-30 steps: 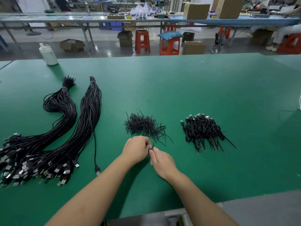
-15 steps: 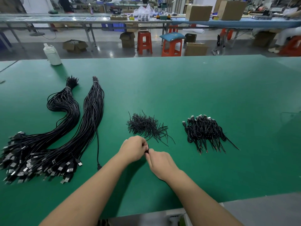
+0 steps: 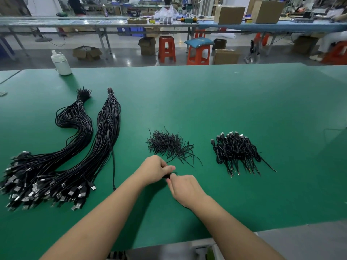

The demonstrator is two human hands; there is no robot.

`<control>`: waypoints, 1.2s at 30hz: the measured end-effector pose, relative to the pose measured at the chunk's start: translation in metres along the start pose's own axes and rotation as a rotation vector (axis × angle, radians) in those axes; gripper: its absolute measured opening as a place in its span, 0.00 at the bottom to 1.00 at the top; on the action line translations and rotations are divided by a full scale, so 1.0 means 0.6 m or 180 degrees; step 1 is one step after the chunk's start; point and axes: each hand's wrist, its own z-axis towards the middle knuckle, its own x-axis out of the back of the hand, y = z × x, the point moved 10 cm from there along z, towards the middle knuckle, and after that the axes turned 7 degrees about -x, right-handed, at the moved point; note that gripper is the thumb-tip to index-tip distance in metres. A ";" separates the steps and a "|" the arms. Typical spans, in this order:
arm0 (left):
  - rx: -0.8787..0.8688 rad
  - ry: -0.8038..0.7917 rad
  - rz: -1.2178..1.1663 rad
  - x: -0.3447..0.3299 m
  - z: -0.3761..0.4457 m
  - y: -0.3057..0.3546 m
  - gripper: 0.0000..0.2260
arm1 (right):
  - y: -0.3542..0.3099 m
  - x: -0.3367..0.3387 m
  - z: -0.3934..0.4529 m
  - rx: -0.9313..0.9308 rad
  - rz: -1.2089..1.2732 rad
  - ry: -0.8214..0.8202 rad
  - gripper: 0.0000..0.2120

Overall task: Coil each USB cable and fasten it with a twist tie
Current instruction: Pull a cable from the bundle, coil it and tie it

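My left hand (image 3: pixel 155 168) is curled round a small black coiled USB cable (image 3: pixel 166 176), most of it hidden in the fist. My right hand (image 3: pixel 185 188) meets it from the right and pinches a black twist tie at the coil; the tie itself barely shows. A loose heap of twist ties (image 3: pixel 167 145) lies just beyond my hands. A pile of coiled, tied cables (image 3: pixel 234 151) sits to the right. Two long bundles of uncoiled cables (image 3: pixel 75 147) (image 3: pixel 107 132) lie at the left, plugs toward me.
The green table (image 3: pixel 206 100) stretches far ahead and to the right. A white bottle (image 3: pixel 61 62) stands at its far left edge. One single cable (image 3: pixel 113 166) trails from the right bundle toward the near edge. Stools, boxes and other benches stand beyond.
The tie end that stuck up between my hands a second ago no longer shows. My fingertips have closed in together on the coil, with both hands staying in place.
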 end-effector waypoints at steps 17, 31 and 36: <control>-0.0467 -0.0944 0.1105 -0.039 -0.005 0.031 0.08 | -0.002 -0.003 -0.001 0.0044 -0.0049 -0.0107 0.17; -0.0294 -0.0347 0.0922 0.012 -0.040 -0.029 0.04 | 0.106 -0.019 -0.005 -0.1793 0.5244 -0.1206 0.33; 0.0242 0.0257 -0.1528 0.037 -0.060 -0.048 0.07 | 0.099 0.000 0.004 -0.1570 0.5165 -0.0919 0.11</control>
